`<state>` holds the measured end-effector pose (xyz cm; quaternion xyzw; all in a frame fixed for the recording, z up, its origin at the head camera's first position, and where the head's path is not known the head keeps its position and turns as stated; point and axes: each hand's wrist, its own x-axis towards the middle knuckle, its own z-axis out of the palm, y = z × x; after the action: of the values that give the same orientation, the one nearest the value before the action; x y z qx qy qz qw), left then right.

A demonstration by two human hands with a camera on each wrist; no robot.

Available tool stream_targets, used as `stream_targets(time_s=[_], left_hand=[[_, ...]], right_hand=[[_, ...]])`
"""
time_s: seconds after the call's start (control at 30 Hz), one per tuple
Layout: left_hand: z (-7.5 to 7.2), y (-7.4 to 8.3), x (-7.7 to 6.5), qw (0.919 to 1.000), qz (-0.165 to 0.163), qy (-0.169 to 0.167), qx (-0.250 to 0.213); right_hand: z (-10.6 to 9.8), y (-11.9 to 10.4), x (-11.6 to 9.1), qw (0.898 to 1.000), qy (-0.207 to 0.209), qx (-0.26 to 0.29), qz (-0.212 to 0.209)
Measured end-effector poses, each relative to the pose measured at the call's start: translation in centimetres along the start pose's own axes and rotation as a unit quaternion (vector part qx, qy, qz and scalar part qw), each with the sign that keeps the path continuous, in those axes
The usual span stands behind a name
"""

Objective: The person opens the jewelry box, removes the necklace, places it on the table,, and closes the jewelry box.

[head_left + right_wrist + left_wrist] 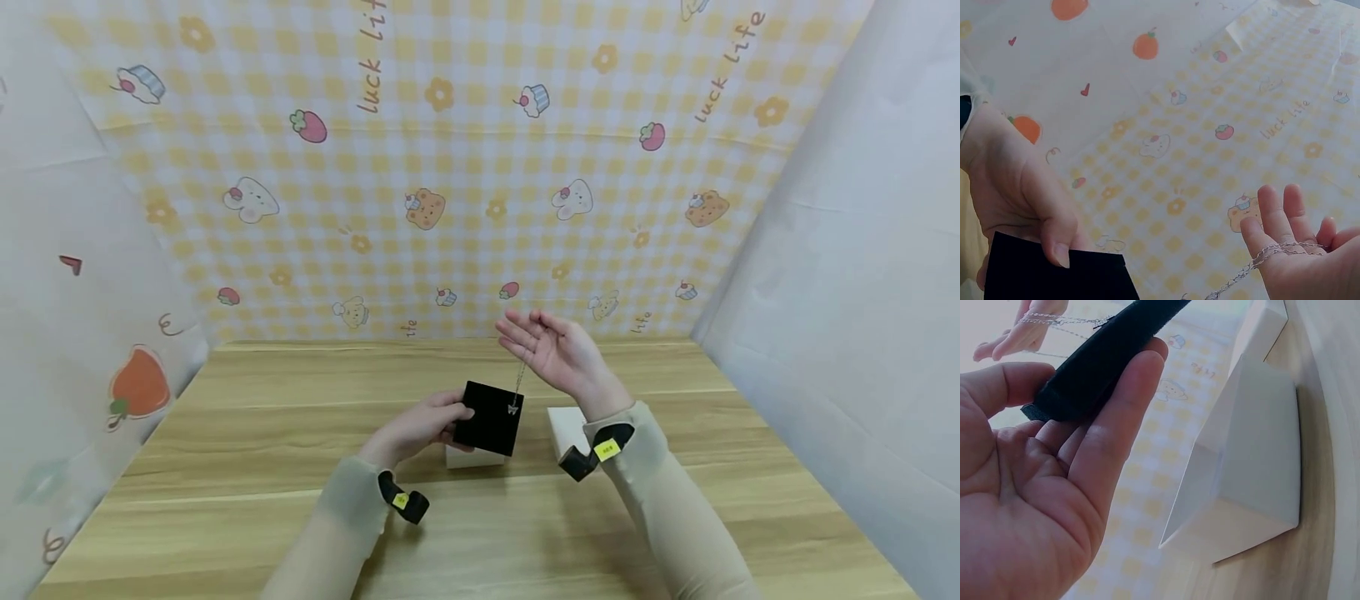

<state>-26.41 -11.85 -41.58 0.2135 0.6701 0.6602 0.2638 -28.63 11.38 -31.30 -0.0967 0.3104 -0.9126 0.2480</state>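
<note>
In the head view my left hand (420, 425) grips a flat black square pad (491, 419) by its left edge, thumb on top and fingers beneath. The left wrist view shows this black pad (1100, 365) edge-on between thumb and fingers. My right hand (558, 350) is raised at the pad's upper right, palm turned up, fingers extended. A fine silver necklace (1244, 275) lies looped across the right hand's fingers. Its chain runs down to the pad, where a small butterfly-shaped pendant (513, 409) hangs against the black face.
A white box (476, 458) stands on the wooden table below the pad; the left wrist view shows this box (1260, 450) with an open side. Another white box part (567, 429) lies beside the right wrist. A patterned cloth (465, 167) rises behind the table (300, 383).
</note>
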Motion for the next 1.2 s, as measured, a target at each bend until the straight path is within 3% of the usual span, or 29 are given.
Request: stream_targets(time_s=[0.47, 0.7, 1.2], left_hand=[[-1.2, -0.3, -0.4, 0.9996, 0.010, 0.025, -0.003], [-1.6, 0.0, -0.7, 0.9993, 0.006, 0.037, 0.000], [-2.1, 0.1, -0.8, 0.9991, 0.013, 0.041, 0.002]], right_hand=[[-0.7, -1.3, 0.8, 1.000, 0.009, 0.012, -0.008], [-2.1, -1.6, 1.0, 0.999, 0.027, 0.015, -0.012], [-6.3, 1.7, 1.2, 0.997, 0.068, 0.012, 0.025]])
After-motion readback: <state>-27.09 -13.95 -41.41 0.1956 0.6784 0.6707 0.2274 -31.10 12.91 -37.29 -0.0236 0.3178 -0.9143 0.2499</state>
